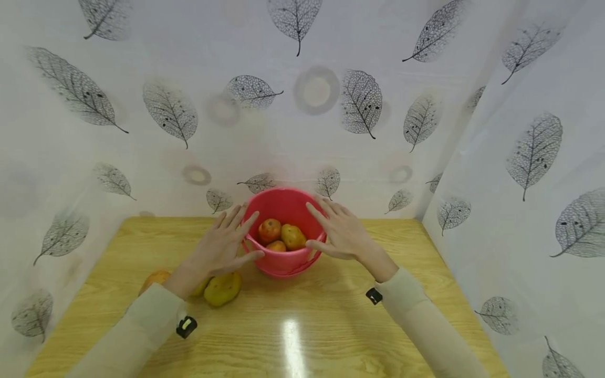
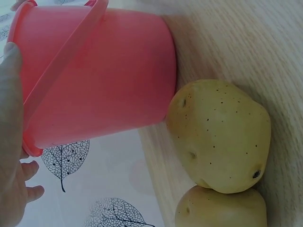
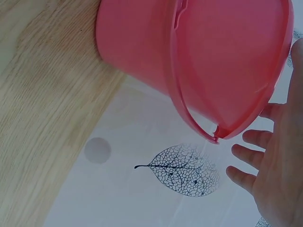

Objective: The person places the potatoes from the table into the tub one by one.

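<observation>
A pink bucket (image 1: pixel 283 263) stands on the wooden table, its handle (image 3: pixel 177 90) folded down against the outside. Inside it lie a round reddish fruit (image 1: pixel 270 230), a yellow lumpy piece (image 1: pixel 293 237) and an orange-yellow one (image 1: pixel 276 246). At the bucket's left rim is my left hand (image 1: pixel 219 247), fingers straight and spread. On the opposite side my right hand (image 1: pixel 344 231) also has its fingers extended, with the thumb near the front rim. Neither hand grips the bucket. Left of the bucket's base lies a speckled yellow potato (image 2: pixel 220 137), partly under my left hand in the head view.
A second yellow potato (image 2: pixel 222 208) touches the first. An orange-coloured round piece (image 1: pixel 155 279) lies farther left, partly hidden by my left forearm. White sheeting with a leaf print (image 1: pixel 361 102) hangs behind the table (image 1: pixel 350 325) and along its right side.
</observation>
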The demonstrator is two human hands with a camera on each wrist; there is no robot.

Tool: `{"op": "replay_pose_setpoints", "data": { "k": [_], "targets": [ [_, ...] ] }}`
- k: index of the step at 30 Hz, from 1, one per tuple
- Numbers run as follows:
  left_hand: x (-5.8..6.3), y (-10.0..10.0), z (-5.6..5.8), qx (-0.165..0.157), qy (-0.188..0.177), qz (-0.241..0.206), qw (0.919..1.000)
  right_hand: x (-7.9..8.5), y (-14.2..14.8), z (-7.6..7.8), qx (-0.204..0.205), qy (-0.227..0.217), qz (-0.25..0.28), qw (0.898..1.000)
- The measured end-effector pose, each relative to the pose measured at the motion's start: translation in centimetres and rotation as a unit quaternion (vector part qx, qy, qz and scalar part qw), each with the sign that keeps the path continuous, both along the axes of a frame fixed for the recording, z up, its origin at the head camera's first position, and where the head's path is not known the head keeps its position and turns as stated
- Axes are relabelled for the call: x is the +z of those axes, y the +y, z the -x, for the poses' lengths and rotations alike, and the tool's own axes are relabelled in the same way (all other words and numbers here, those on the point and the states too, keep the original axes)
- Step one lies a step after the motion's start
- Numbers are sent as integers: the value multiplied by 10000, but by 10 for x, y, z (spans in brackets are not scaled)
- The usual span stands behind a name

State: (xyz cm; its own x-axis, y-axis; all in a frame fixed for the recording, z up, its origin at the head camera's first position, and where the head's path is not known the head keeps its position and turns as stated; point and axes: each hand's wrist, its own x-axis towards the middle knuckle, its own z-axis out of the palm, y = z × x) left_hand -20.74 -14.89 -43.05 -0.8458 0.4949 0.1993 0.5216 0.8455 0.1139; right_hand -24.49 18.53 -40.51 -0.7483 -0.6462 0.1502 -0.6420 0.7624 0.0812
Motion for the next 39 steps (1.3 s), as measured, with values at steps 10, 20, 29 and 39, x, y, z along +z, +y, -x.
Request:
{"op": "replay_pose_setpoints", "data": {
  "k": [10, 20, 29, 39],
  "targets": [
    [0, 2, 2, -18, -14, -3, 10000, -8, 13, -2, -158, -55, 20, 9999],
    [0, 3, 1, -31, -45, 25, 10000, -14, 20, -4, -200, -120, -34, 9997],
    [3, 1, 0, -31, -105, 94, 9999, -15, 20, -3, -157, -172, -43, 9997],
    [2, -7, -6, -26, -27, 152, 9999, -17, 19, -2, -120, -107, -41, 9999]
  ]
}}
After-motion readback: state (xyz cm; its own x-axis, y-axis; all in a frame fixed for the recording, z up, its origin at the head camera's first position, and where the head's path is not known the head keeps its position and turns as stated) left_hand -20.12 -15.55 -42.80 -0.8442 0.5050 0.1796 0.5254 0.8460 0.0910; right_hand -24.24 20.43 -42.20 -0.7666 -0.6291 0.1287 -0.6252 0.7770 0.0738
